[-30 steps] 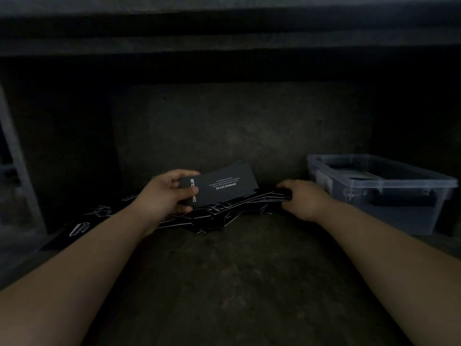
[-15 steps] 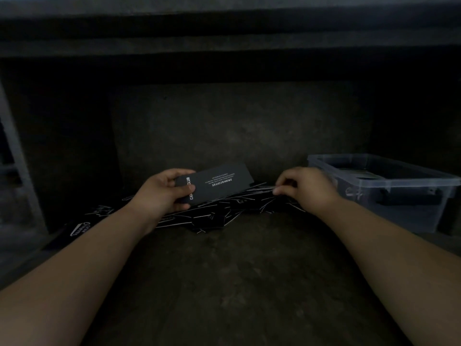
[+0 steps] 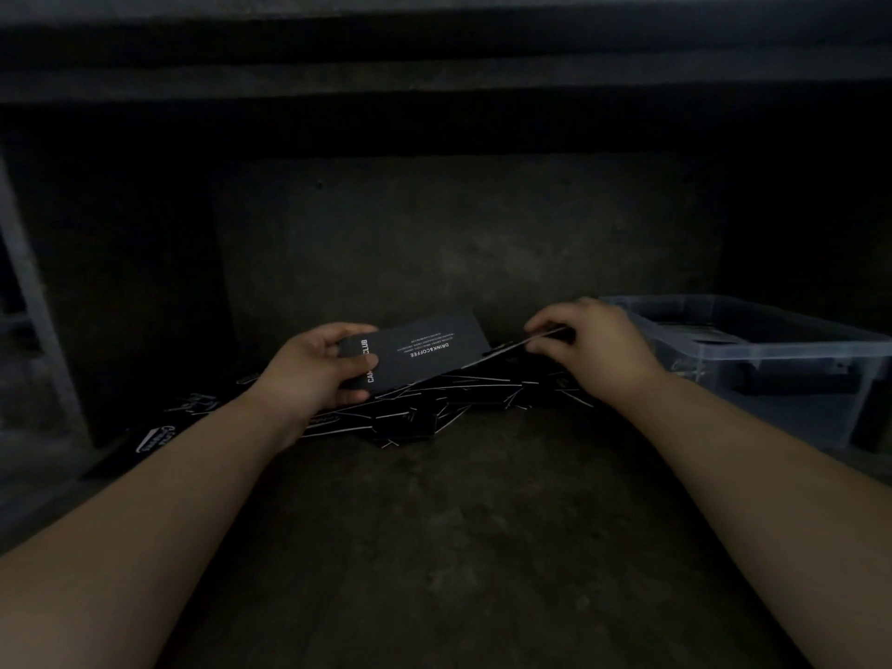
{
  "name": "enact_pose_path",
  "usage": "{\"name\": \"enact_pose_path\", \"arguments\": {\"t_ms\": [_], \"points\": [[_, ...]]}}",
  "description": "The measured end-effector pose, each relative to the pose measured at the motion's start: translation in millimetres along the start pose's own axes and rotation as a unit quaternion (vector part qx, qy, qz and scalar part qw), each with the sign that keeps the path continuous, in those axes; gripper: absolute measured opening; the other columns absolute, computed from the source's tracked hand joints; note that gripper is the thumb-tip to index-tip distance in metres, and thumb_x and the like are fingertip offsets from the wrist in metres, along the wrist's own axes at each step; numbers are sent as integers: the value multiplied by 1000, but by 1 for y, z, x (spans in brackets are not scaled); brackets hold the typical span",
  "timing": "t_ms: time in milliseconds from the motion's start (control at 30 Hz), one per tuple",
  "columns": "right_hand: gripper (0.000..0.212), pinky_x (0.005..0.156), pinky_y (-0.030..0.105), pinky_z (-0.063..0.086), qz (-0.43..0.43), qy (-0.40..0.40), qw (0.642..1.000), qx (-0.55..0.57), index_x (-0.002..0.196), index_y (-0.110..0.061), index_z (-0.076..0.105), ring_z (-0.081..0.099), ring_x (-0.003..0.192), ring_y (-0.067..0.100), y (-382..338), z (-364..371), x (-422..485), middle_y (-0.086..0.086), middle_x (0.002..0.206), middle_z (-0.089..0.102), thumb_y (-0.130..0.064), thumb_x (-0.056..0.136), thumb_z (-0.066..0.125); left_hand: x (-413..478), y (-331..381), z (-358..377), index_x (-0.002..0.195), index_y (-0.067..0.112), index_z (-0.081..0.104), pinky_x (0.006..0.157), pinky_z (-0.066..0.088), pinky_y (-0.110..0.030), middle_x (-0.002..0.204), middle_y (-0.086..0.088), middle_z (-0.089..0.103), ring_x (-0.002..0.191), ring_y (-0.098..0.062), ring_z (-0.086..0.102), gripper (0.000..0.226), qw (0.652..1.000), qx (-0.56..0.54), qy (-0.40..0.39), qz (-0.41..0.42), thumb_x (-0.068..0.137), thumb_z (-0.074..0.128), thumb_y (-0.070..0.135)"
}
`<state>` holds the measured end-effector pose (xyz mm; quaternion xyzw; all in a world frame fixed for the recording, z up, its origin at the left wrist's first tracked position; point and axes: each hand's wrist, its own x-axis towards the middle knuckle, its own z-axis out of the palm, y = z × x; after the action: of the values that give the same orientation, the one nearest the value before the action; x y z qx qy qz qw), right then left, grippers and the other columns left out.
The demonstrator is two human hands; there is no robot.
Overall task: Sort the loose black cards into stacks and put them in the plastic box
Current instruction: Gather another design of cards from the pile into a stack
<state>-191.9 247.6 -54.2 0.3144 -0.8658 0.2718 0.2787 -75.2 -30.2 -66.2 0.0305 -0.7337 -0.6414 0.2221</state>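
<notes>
Head cam, pretty dim. The left hand [image 3: 316,366] has thumb and fingers wrapped round one end of a black card [image 3: 425,352], print side up. It could be a small stack, can't tell. The right hand [image 3: 593,342] pinches a thin card [image 3: 507,351], seen edge-on, its far end reaching toward the left hand's card. Under both hands lie the loose cards [image 3: 434,403], all scattered. The clear plastic box [image 3: 753,349] sits just past the right hand, on its outer side.

dim light | dark concrete floor [image 3: 434,548] | dark back wall [image 3: 458,243]
</notes>
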Motion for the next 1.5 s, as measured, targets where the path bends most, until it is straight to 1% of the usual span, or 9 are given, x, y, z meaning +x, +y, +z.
{"name": "enact_pose_path", "arguments": {"t_ms": [267,367,500,567,833,1067,1267,1367,1500], "points": [[7,82,31,55,25,91,964,248,82,-27,74,67,86,6,-25,-25,-1,-9,84,72,-30,79,80,5,-1,-5,114,18,64,53,57,-19,100,-1,66,80,-14,65,29,998,-33,59,-18,91,64,0],[10,74,33,57,59,118,912,388,85,-10,72,70,76,14,-37,-25,1,6,85,74,-18,82,78,6,-3,-5,109,20,66,54,57,-20,108,-4,66,85,-16,66,27,998,-17,53,-32,91,64,0],[11,72,28,56,90,148,797,579,81,-14,65,68,72,11,-46,-23,5,1,77,73,-8,88,70,4,-2,-2,107,22,67,55,56,-19,116,-7,66,91,-18,67,26,999,4,27,-35,91,64,1],[8,77,33,57,115,125,772,613,84,-13,63,68,77,13,-46,-20,5,2,82,72,-10,90,68,3,-1,-1,107,23,67,55,56,-20,117,-9,66,94,-20,67,26,999,10,11,-36,91,65,2],[29,71,25,51,147,-54,929,336,88,-16,58,64,79,18,-33,11,-4,11,88,68,-1,76,80,0,3,5,103,24,70,56,57,-28,119,-4,66,105,-23,65,14,998,8,-26,-63,98,57,28],[49,70,15,49,82,-143,965,202,108,-21,60,64,77,3,-35,6,-10,-6,83,66,-17,69,88,-1,-2,6,105,33,63,55,55,-23,103,-3,68,79,-11,68,40,976,185,-115,23,82,75,2],[56,67,28,49,129,-176,976,-16,93,-20,65,62,80,11,-33,-4,-5,-4,87,64,-67,64,77,-3,-1,5,110,29,66,54,53,-25,101,-1,70,79,-10,69,24,978,161,-127,39,90,69,15],[49,48,26,49,163,-193,964,78,89,-14,66,65,53,15,-37,-5,-5,8,75,70,-57,70,79,-5,1,7,111,30,67,55,52,-23,103,3,71,89,-13,70,26,977,167,-128,33,86,73,29],[37,47,27,50,189,-140,930,281,98,-10,65,66,53,20,-42,-2,-4,11,86,72,-40,81,77,-4,0,9,106,33,67,51,50,-22,102,2,70,81,-11,68,27,972,199,-115,44,85,75,17]]}}
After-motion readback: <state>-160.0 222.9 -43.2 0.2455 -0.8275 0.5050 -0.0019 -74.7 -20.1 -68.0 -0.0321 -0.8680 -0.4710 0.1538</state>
